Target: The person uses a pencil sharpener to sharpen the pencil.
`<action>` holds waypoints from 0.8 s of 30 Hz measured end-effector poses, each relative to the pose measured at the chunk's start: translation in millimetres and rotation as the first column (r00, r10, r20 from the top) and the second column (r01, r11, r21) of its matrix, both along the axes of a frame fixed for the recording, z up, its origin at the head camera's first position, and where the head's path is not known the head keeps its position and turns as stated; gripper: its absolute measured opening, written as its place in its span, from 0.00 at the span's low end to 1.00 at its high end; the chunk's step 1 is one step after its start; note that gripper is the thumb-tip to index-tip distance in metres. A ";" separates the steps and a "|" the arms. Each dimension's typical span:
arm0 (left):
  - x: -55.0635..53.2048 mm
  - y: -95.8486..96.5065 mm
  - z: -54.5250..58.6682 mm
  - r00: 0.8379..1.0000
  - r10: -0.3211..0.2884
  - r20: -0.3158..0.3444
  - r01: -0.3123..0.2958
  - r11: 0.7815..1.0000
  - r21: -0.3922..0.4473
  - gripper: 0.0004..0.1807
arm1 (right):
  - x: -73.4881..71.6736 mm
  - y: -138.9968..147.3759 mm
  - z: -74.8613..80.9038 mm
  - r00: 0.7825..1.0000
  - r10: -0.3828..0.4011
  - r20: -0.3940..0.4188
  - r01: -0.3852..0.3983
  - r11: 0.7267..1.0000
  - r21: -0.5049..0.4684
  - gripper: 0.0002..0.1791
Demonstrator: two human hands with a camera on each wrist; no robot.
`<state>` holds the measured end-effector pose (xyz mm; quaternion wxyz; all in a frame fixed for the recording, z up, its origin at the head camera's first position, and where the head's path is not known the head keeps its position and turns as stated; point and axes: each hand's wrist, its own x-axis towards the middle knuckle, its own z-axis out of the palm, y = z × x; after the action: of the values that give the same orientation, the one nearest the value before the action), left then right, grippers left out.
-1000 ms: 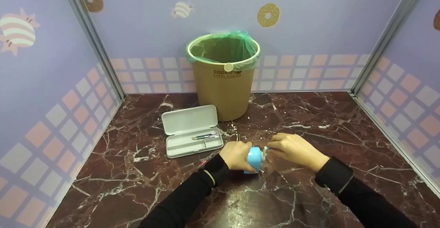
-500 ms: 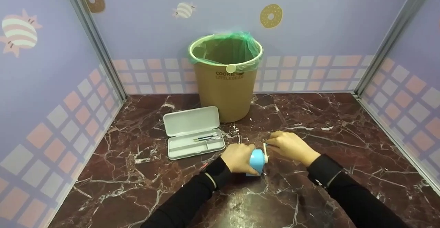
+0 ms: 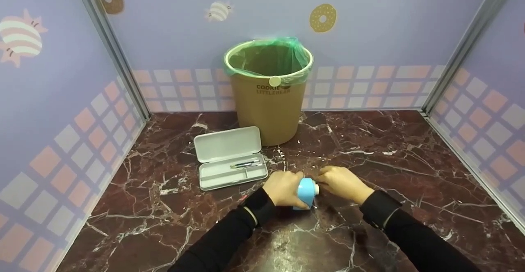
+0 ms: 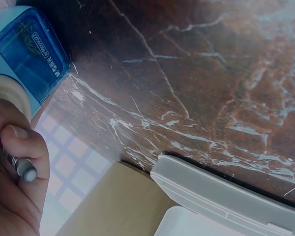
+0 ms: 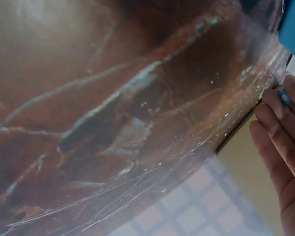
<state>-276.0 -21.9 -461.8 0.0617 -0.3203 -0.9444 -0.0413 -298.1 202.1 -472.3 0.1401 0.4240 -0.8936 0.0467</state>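
A light blue crank pencil sharpener (image 3: 305,193) stands on the table, its clear blue shavings drawer (image 4: 34,54) showing in the left wrist view. My left hand (image 3: 283,188) grips the sharpener's body from the left. In the left wrist view, its curled fingers also hold a pencil (image 4: 23,168), eraser end outward, up against the sharpener's cream front. The pencil's point is hidden. My right hand (image 3: 344,182) pinches the crank's small blue knob (image 5: 284,97) on the sharpener's right side. Most of the crank arm is covered by the fingers in the head view.
A white pencil case (image 3: 227,177) lies open left of the hands, with a few pencils (image 3: 246,164) in it. Behind it stands a tan bin (image 3: 268,112) with a green liner. Patterned walls enclose the dark marbled table (image 3: 172,222).
My right hand has turned the crank: it rose a little, then came lower and further left. The left hand, sharpener and pencil case stay nearly in place.
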 end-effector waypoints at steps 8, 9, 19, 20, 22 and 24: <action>2.2 -0.9 0.2 1.000 -0.002 -0.009 0.002 1.000 0.026 0.37 | 11.3 -0.7 -9.4 1.000 -0.004 -0.001 0.004 1.000 0.029 0.03; 2.5 -1.1 0.0 1.000 0.000 -0.012 0.000 1.000 0.031 0.37 | 12.9 -0.9 -10.4 1.000 -0.002 -0.004 0.003 1.000 0.026 0.04; 5.7 -1.5 0.3 0.999 0.029 -0.020 -0.029 0.999 0.030 0.37 | 26.5 -3.3 -14.9 0.998 0.021 -0.059 -0.020 1.000 0.006 0.08; 5.8 -1.2 0.2 0.999 0.032 -0.021 -0.032 0.999 0.030 0.37 | 27.4 -2.9 -14.9 0.998 0.023 -0.059 -0.022 1.000 0.009 0.08; 5.7 -0.5 -0.2 0.999 0.038 -0.021 -0.038 0.999 0.033 0.38 | 29.2 -2.2 -14.6 0.997 0.033 -0.064 -0.032 0.999 0.019 0.07; 5.8 -0.1 -0.3 0.999 0.045 -0.019 -0.044 0.998 0.033 0.38 | 31.0 -1.4 -14.4 0.996 0.052 -0.068 -0.050 0.998 0.034 0.06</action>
<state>-270.3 -22.1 -462.1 0.0769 -0.2984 -0.9499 -0.0520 -267.1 200.7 -486.8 0.1625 0.4501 -0.8778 0.0210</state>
